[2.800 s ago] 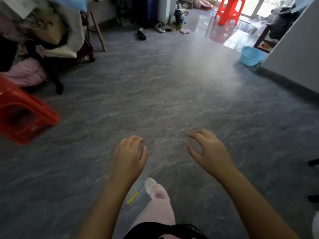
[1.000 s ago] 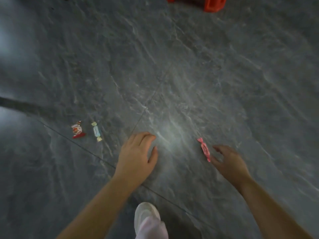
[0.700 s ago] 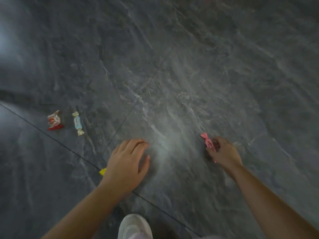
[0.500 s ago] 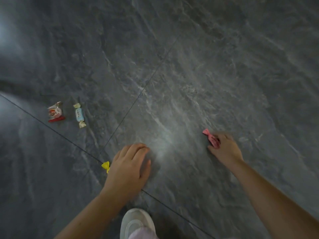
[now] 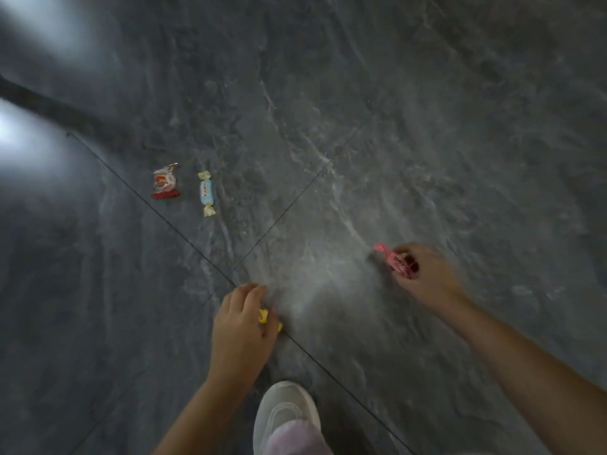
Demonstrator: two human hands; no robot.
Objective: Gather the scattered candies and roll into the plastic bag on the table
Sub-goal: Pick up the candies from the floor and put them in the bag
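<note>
I look down at a grey marble floor. My right hand [image 5: 423,277] pinches a pink wrapped candy [image 5: 391,259] between thumb and fingers, one twisted end sticking out to the left. My left hand [image 5: 243,326] has its fingers curled around a yellow candy [image 5: 264,316] at the floor, mostly hidden under the fingers. Farther left on the floor lie a light blue candy with yellow twisted ends [image 5: 207,193] and a red-and-white wrapped candy [image 5: 166,185], side by side. No plastic bag, roll or table is in view.
My white shoe [image 5: 285,412] and a pink trouser leg [image 5: 295,438] stand at the bottom centre, just below my left hand. Dark tile seams cross the floor. A bright reflection glares at the far left.
My right hand closed on the pink candy and lifted it slightly. My left hand slid over the yellow candy and curled around it. Earlier, the view tilted from the room down to the floor.
</note>
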